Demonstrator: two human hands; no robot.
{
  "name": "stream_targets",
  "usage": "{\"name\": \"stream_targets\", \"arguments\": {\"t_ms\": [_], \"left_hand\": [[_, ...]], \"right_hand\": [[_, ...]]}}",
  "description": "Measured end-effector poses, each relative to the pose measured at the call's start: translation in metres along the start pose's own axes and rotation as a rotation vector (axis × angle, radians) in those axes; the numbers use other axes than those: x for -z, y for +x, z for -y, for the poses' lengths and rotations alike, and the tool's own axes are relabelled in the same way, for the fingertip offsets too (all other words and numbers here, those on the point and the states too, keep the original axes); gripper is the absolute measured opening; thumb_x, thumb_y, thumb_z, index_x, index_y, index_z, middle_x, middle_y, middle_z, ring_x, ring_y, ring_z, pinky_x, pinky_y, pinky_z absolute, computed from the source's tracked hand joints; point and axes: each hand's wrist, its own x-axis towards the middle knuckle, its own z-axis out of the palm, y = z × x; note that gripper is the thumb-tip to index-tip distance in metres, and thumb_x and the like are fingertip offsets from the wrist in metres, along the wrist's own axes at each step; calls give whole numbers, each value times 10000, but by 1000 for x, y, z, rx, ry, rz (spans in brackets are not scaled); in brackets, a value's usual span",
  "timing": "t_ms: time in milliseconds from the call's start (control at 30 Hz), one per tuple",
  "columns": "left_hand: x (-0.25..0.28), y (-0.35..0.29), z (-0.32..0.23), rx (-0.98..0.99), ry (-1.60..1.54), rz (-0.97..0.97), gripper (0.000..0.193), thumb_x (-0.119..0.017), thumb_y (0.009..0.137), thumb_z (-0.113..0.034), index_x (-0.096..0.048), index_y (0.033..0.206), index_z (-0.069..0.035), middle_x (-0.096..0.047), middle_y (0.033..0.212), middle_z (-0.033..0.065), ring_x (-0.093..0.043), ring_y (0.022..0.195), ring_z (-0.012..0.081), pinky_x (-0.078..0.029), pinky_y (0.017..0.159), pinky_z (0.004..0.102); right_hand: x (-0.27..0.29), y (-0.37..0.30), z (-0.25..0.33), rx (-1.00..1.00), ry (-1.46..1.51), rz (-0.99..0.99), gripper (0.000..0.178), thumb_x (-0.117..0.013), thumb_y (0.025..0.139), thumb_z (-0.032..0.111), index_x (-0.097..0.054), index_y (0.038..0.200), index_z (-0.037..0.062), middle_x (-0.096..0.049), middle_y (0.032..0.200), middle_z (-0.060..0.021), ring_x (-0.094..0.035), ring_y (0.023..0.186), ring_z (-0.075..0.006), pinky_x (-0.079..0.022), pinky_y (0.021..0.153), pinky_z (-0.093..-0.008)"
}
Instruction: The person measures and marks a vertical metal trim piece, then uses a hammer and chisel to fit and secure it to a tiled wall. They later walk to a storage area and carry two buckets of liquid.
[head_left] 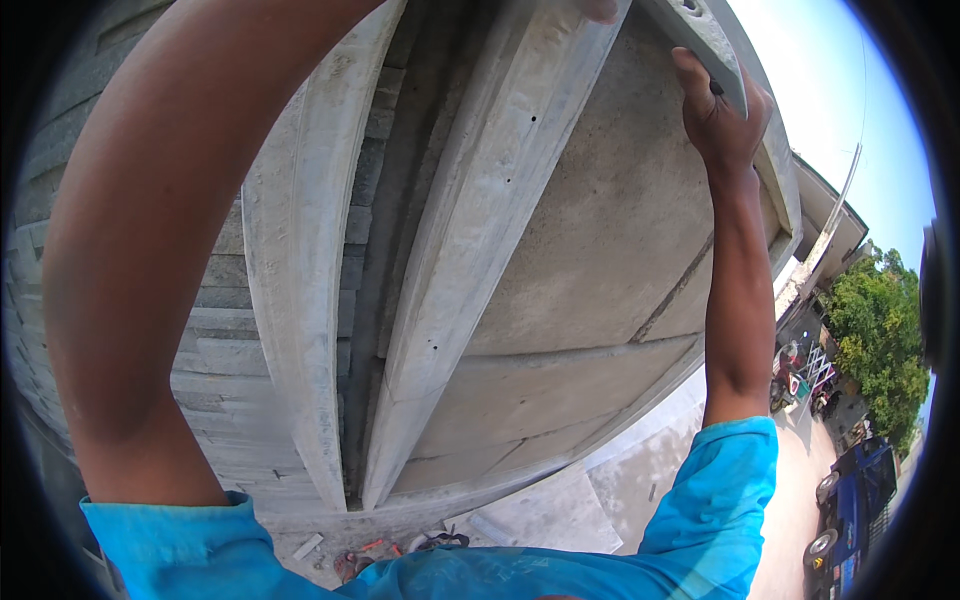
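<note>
To the right are a green tree (880,335), a blue vehicle (856,500) (two wheels (823,543) showing) and a pale pole (826,234).

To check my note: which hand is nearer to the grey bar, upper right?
Right: the right hand grips the lower end of the grey bar; the left hand, mostly cropped, is left of it.

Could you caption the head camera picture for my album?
A raised right hand grips a grey strip beside a concrete panel.

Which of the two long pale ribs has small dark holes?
The right-hand rib, bordering the broad flat panel; the left-hand rib, against the stacked grey strips, shows none.
</note>
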Motion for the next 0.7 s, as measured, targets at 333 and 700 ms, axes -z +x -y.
{"name": "stream_targets", "arguments": {"t_ms": [333,700], "left_hand": [[12,9,-5,97,-76,150,349,-722,812,-233,-684,1121,-77,-544,1248,123,-470,1192,281,-418,1014,439],[-4,11,13,-76,-16,26,411,-736,772,-269,-687,1134,-81,-558,1253,160,-449,1214,329,-403,1031,451]], "right_hand": [[-8,2,3,-197,-11,58,413,-680,931,441,-748,1058,54,-710,720,-65,-695,658,-162,-528,636,-301],[-8,6,-1,-67,37,-26,387,-693,922,434,-752,1017,63,-755,835,-86,-727,733,-167,-553,673,-307]]}}
